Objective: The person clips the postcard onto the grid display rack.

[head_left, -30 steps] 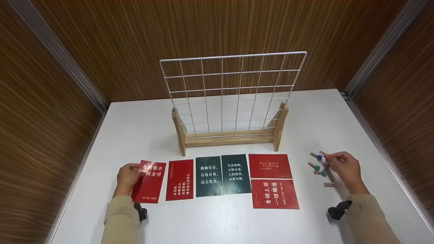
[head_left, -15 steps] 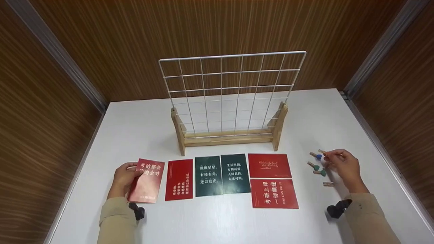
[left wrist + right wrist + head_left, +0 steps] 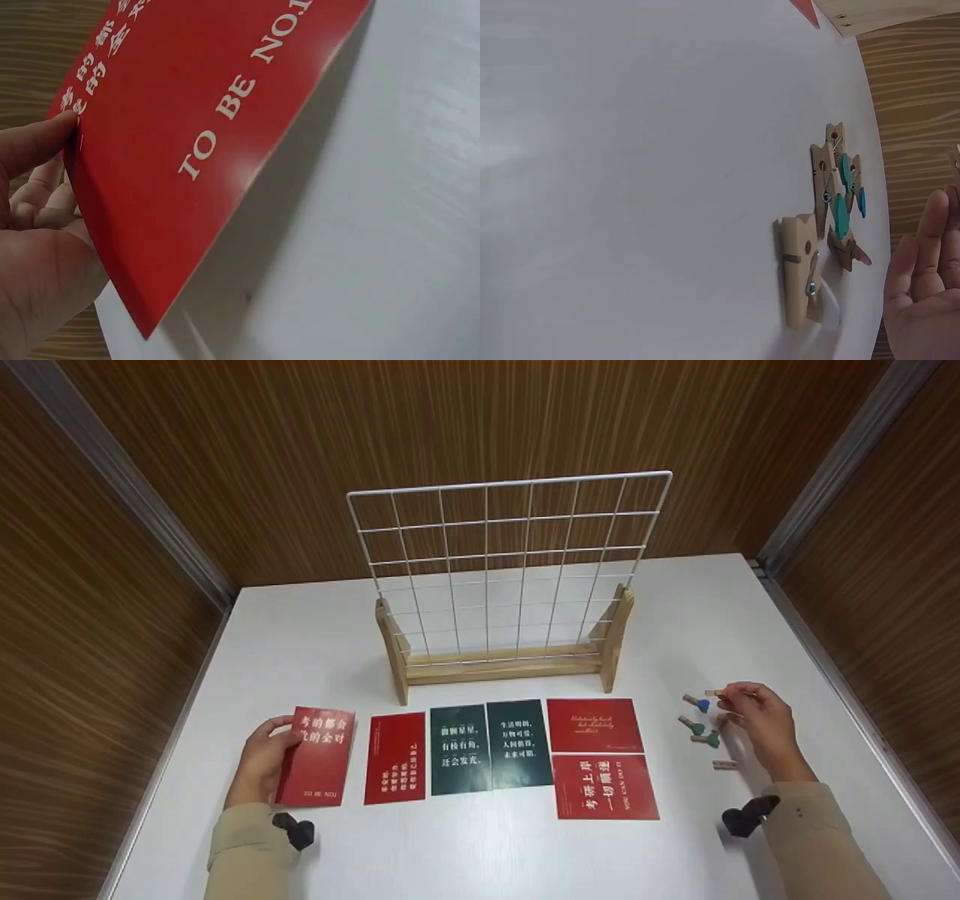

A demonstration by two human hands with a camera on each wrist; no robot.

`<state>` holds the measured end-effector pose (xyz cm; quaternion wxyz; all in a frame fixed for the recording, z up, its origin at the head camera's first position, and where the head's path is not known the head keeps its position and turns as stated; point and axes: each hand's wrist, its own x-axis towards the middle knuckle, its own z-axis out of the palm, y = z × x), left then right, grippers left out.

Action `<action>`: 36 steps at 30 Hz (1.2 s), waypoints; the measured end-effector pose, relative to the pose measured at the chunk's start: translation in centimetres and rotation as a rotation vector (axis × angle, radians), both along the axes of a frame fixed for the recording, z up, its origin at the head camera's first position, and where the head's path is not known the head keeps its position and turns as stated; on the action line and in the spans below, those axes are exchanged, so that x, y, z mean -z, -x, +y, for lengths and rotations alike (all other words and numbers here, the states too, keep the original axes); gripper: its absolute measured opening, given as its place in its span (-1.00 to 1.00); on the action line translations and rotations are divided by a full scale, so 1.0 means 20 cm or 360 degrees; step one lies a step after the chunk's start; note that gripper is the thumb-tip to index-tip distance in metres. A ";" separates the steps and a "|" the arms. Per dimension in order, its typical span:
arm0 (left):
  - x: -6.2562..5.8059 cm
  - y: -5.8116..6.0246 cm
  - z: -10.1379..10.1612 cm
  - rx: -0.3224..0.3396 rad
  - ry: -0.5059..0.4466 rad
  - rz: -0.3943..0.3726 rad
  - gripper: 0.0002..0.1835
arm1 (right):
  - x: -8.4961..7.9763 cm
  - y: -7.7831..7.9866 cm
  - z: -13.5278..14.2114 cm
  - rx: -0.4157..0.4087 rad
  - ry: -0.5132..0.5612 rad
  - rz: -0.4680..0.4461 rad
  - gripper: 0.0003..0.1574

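My left hand [image 3: 262, 754] pinches a red card [image 3: 319, 765] with white lettering by its left edge, between thumb and fingers. In the left wrist view the card [image 3: 202, 97] slants above the white table, its lower edge casting a shadow. At the right, my right hand [image 3: 761, 724] pinches a small wooden clothespin [image 3: 712, 692] at the fingertips; most of the peg is hidden. Close by lie several clothespins, among them one with a blue heart [image 3: 702, 705], two with green hearts, and a plain-looking one [image 3: 725, 766]. The right wrist view shows these pegs [image 3: 801, 270] close up.
A white wire grid [image 3: 487, 520] on a wooden stand [image 3: 502, 668] rises at the back middle. In front lie red cards [image 3: 395, 757] and two dark green cards [image 3: 460, 780] in a row. Wood-patterned walls [image 3: 480, 420] enclose the white table [image 3: 450, 855].
My left hand has shifted left with the red card, whose tilt and shine changed. My right hand has moved slightly up and away from the other pegs, holding the clothespin.
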<state>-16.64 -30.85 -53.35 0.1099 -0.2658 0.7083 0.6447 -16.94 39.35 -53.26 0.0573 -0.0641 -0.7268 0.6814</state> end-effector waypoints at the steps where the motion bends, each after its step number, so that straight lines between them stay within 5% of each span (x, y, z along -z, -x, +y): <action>1: -0.01 0.00 0.00 -0.0010 -0.0004 0.0004 -0.48 | 0.00 0.00 0.00 -0.0004 0.0009 -0.0009 -0.72; 16: -0.17 0.07 0.06 -0.0089 -0.0188 0.0177 -0.58 | -0.08 0.04 -0.02 -0.0069 0.0068 -0.0079 -0.43; 25: -0.33 0.12 0.12 -0.0109 -0.0255 0.0301 -0.68 | -0.18 0.09 -0.04 -0.0068 0.0181 -0.0062 -0.65; 36: -0.51 0.21 0.20 -0.0073 -0.0320 0.0491 -0.71 | -0.28 0.16 -0.06 -0.0035 0.0143 -0.0005 -0.46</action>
